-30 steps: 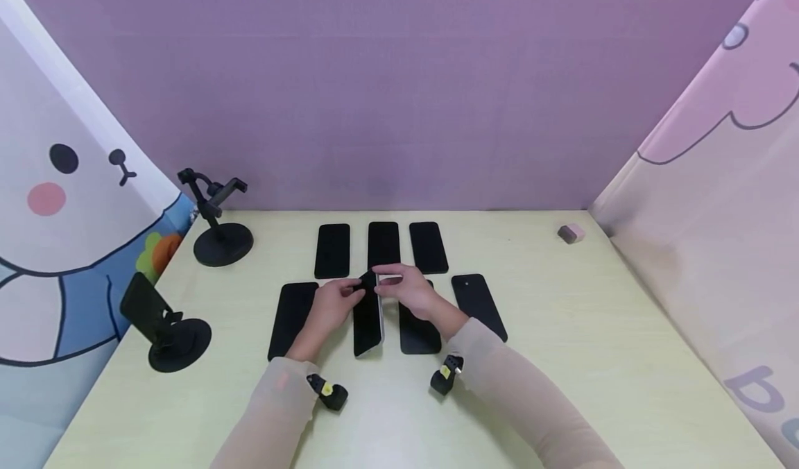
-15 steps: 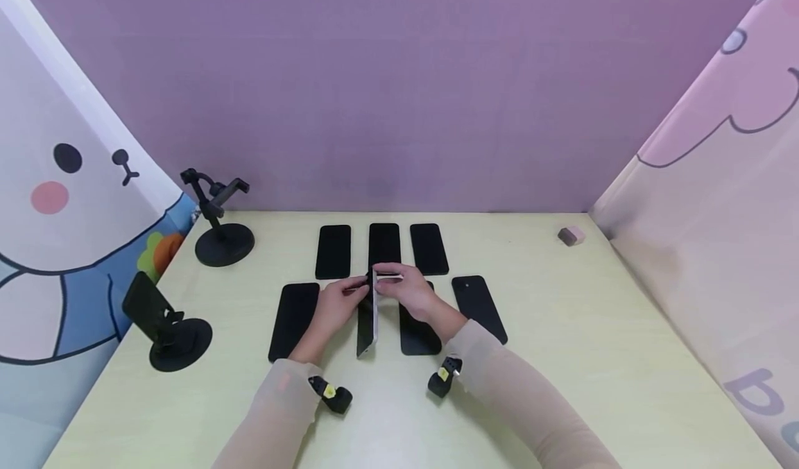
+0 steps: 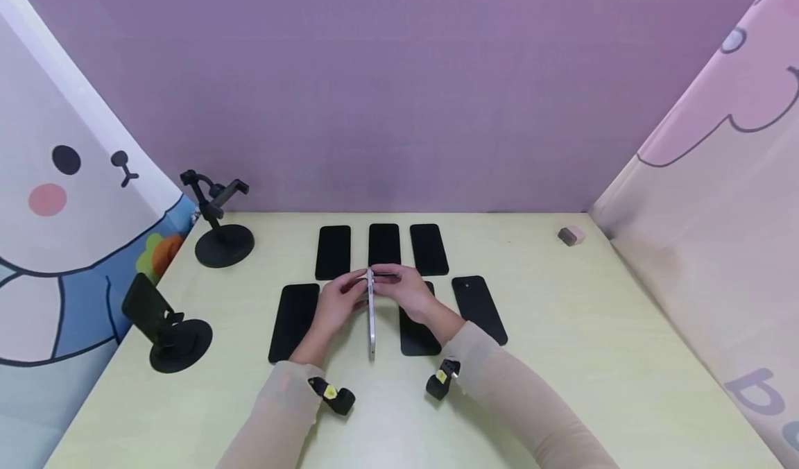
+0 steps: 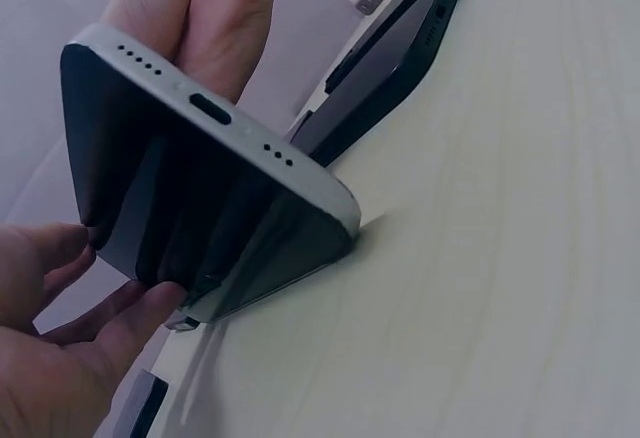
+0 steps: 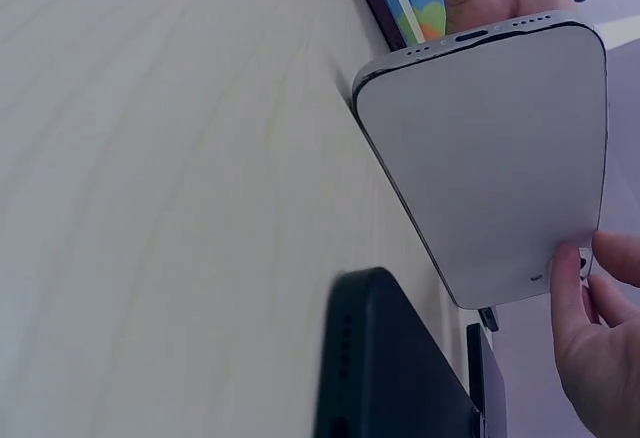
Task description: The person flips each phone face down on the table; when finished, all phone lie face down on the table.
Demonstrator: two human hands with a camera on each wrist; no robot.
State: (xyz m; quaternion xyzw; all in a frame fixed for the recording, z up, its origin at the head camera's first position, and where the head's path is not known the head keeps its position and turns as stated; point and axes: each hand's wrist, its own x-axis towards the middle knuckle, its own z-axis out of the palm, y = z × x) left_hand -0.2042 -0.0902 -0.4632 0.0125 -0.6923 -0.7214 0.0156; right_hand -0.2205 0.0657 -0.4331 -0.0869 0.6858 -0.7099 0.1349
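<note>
A white-backed smartphone (image 3: 372, 323) stands on its long edge on the table, its thin pale side facing up in the head view. At its far end my left hand (image 3: 336, 306) grips it from the screen side. From the back side my right hand (image 3: 408, 294) pinches the same end. The dark screen (image 4: 150, 178) and charging port (image 4: 210, 109) show in the left wrist view. In the right wrist view the plain pale back (image 5: 490, 148) faces the camera, with right fingertips (image 5: 567, 263) near the camera bump, which they partly cover.
Black phones lie flat around it: one (image 3: 293, 323) to the left, one (image 3: 419, 334) partly under the right hand, one (image 3: 479, 309) farther right. Three more, including one (image 3: 333, 252), line the back. Two black stands (image 3: 225, 245) (image 3: 181, 344) are at left; a small block (image 3: 571, 235) sits back right.
The phone between my hands has turned from leaning with its screen visible to standing upright on its long edge. Both hands stay at its far end; the other phones have not moved.
</note>
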